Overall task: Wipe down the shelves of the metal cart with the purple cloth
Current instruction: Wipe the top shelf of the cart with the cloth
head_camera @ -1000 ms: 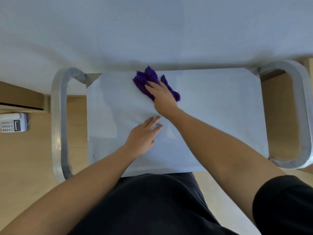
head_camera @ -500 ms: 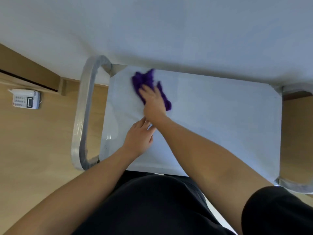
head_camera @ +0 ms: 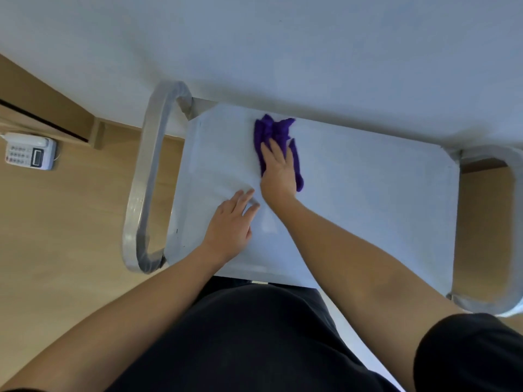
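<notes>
The right hand (head_camera: 278, 174) presses the crumpled purple cloth (head_camera: 271, 131) with straight fingers near the far edge of the grey metal cart's top shelf (head_camera: 368, 193); the left hand (head_camera: 230, 224) lies flat, holding nothing; ungripped, the cloth may bunch or slip past that edge

The middle part of the purple cloth (head_camera: 272, 131) is covered by the right hand (head_camera: 278, 172) — only its far end and one strip at the right side are seen. Everything below the top shelf (head_camera: 368, 193) is hidden by it, and its near edge is partly covered by dark clothing (head_camera: 254, 335). The right handle (head_camera: 486, 152) is cut by the picture's edge. The keys of the telephone (head_camera: 29, 155) are too small to be read.
</notes>
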`<action>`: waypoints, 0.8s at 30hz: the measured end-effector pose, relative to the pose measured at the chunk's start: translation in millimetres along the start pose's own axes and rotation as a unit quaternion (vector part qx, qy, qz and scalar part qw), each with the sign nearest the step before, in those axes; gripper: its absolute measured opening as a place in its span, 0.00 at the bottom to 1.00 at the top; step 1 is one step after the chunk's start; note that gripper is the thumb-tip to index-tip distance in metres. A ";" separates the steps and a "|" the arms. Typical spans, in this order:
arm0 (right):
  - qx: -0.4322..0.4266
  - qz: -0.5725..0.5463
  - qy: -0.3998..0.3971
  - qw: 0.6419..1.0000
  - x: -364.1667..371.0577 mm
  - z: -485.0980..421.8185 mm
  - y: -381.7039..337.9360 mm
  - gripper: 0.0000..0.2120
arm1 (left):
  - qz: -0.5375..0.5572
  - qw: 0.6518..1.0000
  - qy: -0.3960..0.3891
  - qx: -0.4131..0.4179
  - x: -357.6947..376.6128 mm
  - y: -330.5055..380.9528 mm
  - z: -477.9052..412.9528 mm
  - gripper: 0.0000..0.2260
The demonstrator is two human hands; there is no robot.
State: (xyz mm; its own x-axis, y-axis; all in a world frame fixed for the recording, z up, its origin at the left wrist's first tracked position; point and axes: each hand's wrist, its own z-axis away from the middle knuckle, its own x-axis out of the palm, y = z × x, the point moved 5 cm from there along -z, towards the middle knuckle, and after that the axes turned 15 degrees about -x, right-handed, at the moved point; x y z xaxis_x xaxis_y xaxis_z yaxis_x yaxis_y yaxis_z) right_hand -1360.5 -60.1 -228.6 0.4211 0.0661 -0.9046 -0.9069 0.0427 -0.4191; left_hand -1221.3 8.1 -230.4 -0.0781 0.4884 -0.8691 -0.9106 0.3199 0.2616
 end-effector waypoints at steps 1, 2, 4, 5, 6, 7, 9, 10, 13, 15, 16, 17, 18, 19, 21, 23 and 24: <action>0.005 -0.016 -0.010 1.000 0.7 7.9 2.3 0.35 | -0.010 1.000 0.000 -0.002 0.6 0.7 -0.5 0.23; 0.003 -0.034 -0.015 0.999 -1.0 14.7 7.9 0.35 | -0.018 1.000 0.001 -0.002 0.6 2.1 -1.0 0.23; -0.025 -0.038 -0.019 0.999 -10.1 25.4 20.2 0.33 | -0.031 1.000 0.005 -0.001 -0.5 7.7 -2.4 0.22; -0.039 -0.031 -0.023 0.999 -14.3 29.7 26.9 0.32 | -0.036 0.999 0.007 0.000 -1.2 11.4 -3.2 0.21; -0.045 -0.026 -0.023 0.998 -18.5 33.8 34.3 0.31 | -0.040 0.999 0.009 0.001 -1.7 15.8 -3.7 0.20; -0.042 -0.022 -0.025 0.999 -22.2 37.1 42.3 0.30 | -0.044 0.999 0.009 0.005 -1.8 21.2 -4.2 0.19; -0.030 -0.017 -0.025 0.999 -28.6 43.0 59.6 0.29 | -0.049 0.998 0.003 0.026 0.5 34.5 -4.7 0.19; -0.025 -0.016 -0.022 0.999 -31.4 45.8 67.8 0.29 | -0.055 0.998 -0.004 0.041 2.9 42.2 -4.8 0.19; -0.006 -0.016 -0.013 1.000 -40.7 54.9 88.9 0.29 | -0.073 0.994 -0.023 0.077 9.6 66.7 -4.9 0.20; 0.013 -0.021 0.005 1.000 -48.3 62.0 102.3 0.29 | -0.079 0.992 -0.030 0.090 12.7 82.4 -4.7 0.20; 0.020 -0.024 0.011 0.999 -51.9 65.7 109.1 0.29 | -0.082 0.992 -0.032 0.095 14.3 89.8 -4.7 0.20; 0.024 -0.024 0.013 0.999 -55.1 69.3 116.0 0.29 | -0.083 0.991 -0.032 0.100 16.0 97.3 -5.0 0.20; 0.025 -0.024 0.012 0.999 -58.4 72.3 123.7 0.29 | -0.082 0.991 -0.033 0.105 17.8 104.8 -5.6 0.20; 0.025 -0.022 0.008 0.999 -61.4 75.0 131.9 0.28 | -0.081 0.990 -0.034 0.108 19.8 112.4 -6.6 0.20; 0.026 -0.018 0.000 0.999 -68.8 79.5 150.5 0.28 | -0.087 0.989 -0.038 0.112 24.0 128.5 -10.0 0.20; 0.031 -0.019 0.000 0.999 -77.3 85.1 169.7 0.28 | -0.091 0.988 -0.041 0.115 27.9 146.1 -13.7 0.21; 0.034 -0.020 0.002 0.999 -81.9 88.4 179.9 0.28 | -0.092 0.988 -0.042 0.118 29.9 155.6 -15.4 0.21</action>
State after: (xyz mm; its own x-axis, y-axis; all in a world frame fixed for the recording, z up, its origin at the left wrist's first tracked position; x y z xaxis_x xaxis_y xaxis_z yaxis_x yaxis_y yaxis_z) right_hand -1557.1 30.3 -223.1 0.4560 0.0595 -0.8880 -0.8870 0.1125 -0.4479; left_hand -1371.6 59.9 -222.1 0.1225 0.4669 -0.8758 -0.7852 0.5853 0.2022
